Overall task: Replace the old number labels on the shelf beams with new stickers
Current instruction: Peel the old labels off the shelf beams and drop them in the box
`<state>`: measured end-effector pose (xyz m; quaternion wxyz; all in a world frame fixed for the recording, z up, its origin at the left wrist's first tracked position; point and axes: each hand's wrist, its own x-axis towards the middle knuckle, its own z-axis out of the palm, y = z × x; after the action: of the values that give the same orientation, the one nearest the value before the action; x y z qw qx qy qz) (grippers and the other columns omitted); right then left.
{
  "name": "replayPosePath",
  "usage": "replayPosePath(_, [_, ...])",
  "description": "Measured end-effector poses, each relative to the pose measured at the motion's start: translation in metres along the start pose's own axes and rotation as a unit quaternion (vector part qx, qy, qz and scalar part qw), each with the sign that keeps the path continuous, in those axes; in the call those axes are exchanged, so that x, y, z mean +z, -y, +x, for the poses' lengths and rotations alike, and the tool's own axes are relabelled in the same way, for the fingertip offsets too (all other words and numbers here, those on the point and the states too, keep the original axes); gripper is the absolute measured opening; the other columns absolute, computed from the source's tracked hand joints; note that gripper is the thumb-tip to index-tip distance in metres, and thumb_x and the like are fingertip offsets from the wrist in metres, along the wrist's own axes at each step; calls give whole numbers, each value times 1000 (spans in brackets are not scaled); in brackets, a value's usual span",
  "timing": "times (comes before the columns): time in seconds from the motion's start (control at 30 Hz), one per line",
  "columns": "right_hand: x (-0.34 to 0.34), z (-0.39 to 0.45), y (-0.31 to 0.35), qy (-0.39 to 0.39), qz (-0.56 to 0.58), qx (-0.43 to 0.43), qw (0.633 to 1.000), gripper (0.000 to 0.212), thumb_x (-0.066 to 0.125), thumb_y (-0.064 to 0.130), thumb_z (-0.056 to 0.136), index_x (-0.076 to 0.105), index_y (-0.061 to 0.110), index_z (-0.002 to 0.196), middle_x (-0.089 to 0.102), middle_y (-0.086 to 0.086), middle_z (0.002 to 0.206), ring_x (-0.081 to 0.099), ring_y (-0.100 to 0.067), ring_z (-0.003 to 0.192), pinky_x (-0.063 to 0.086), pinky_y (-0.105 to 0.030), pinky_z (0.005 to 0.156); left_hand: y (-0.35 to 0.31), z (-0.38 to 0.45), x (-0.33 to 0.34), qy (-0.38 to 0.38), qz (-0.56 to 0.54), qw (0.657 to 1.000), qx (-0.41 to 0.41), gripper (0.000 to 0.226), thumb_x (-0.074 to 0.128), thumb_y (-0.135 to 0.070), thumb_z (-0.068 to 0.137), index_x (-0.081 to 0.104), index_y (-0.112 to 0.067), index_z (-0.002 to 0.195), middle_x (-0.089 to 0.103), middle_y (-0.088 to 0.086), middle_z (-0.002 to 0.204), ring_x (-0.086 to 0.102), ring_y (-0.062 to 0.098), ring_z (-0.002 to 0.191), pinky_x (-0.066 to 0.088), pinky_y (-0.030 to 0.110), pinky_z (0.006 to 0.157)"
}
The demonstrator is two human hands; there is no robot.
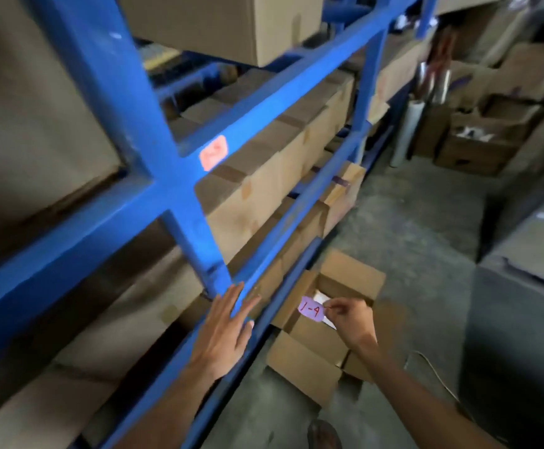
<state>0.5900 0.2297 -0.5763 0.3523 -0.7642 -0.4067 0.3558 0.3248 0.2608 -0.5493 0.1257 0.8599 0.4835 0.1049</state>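
Observation:
A blue metal shelf rack fills the left of the view. Its upper beam (264, 108) carries an orange-pink label (214, 152) with a blurred red number. My left hand (228, 325) lies flat, fingers spread, on the lower beam (283, 241) just right of the upright post (186, 228). My right hand (350, 317) pinches a pale purple sticker (312, 308) marked "1-4" in red, held in the air to the right of the lower beam, above an open box.
Cardboard boxes (264, 176) fill the shelves behind the beams. An open cardboard box (332, 322) sits on the concrete floor under my right hand. More boxes and film rolls (408, 124) stand at the far right. A foot (324, 435) shows at the bottom.

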Motion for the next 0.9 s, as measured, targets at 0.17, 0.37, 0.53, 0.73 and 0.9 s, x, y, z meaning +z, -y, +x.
replayPosePath(0.17, [-7, 71, -69, -7, -27, 84, 996, 20, 70, 3, 76, 73, 21, 68, 69, 3, 66, 64, -11, 68, 38, -5, 57, 9, 89, 69, 53, -1, 999, 5, 59, 24, -44, 98, 52, -17, 143, 37, 16, 157, 33, 34, 147, 30, 55, 118])
replayPosePath(0.37, [27, 153, -144, 40, -73, 136, 987, 21, 63, 3, 83, 79, 16, 81, 76, -2, 89, 67, -10, 79, 45, -15, 71, 47, 167, 139, 90, 55, 994, 19, 44, 51, -24, 100, 51, -17, 144, 31, 13, 161, 26, 33, 150, 24, 54, 120])
replayPosePath(0.53, [73, 206, -187, 80, -132, 136, 979, 24, 57, 11, 88, 78, 22, 85, 74, -3, 101, 70, -19, 88, 57, -29, 79, 81, 210, 184, 112, 162, 979, 50, 56, 58, -21, 94, 44, -17, 149, 24, 15, 164, 24, 34, 151, 25, 57, 119])
replayPosePath(0.73, [110, 229, -225, 109, -211, 135, 962, 25, 57, 14, 88, 77, 28, 88, 74, -2, 100, 68, -22, 93, 57, -34, 81, 107, 234, 208, 58, 258, 956, 124, 85, 68, -9, 75, 37, -22, 152, 9, 15, 167, 10, 36, 154, 20, 55, 122])
replayPosePath(0.9, [127, 246, -244, 112, -313, 88, 939, 12, 63, 37, 88, 74, 34, 91, 71, 2, 98, 66, -21, 93, 49, -28, 76, 110, 235, 215, 42, 277, 953, 113, 80, 68, -16, 72, 42, -21, 148, 14, 15, 166, 8, 37, 154, 19, 55, 122])
